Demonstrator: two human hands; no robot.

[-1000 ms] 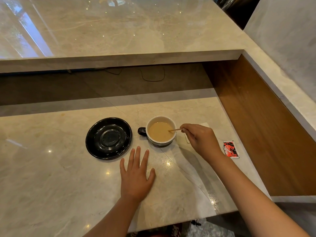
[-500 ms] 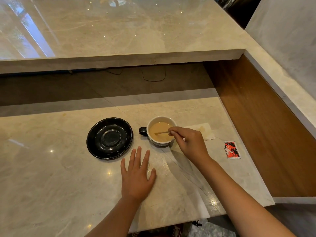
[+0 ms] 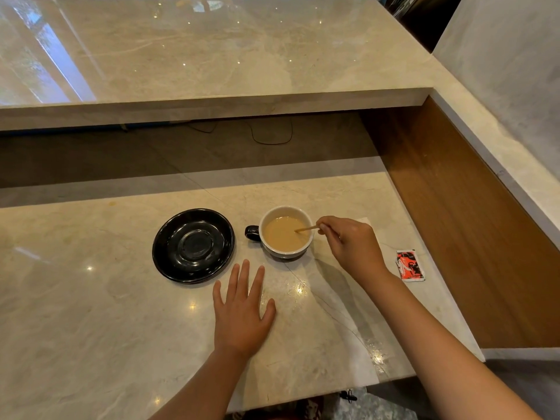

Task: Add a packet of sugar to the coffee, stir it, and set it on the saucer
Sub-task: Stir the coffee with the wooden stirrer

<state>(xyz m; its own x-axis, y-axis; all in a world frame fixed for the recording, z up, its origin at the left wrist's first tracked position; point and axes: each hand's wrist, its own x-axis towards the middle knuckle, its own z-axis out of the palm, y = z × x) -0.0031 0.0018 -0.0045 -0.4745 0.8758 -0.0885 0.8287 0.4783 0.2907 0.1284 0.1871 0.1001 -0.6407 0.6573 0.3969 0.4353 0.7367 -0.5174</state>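
Note:
A cup (image 3: 285, 251) with a white inside, a dark outside and a black handle on its left stands on the marble counter, holding milky coffee (image 3: 283, 234). My right hand (image 3: 351, 245) pinches a thin wooden stir stick (image 3: 306, 229) whose tip dips into the coffee from the right. A black saucer (image 3: 194, 245) lies bare just left of the cup. My left hand (image 3: 242, 310) rests flat on the counter in front of the cup, fingers spread. A red and white sugar packet (image 3: 409, 265) lies to the right.
A white napkin (image 3: 365, 221) shows partly behind my right hand. A raised marble shelf (image 3: 212, 101) runs along the back above a dark recess. A wooden side panel (image 3: 460, 222) bounds the counter on the right. The counter's front edge (image 3: 303, 395) is close below.
My right hand swung the stick across the coffee to the left and has come back to the cup's right rim. My left hand and the saucer stayed put.

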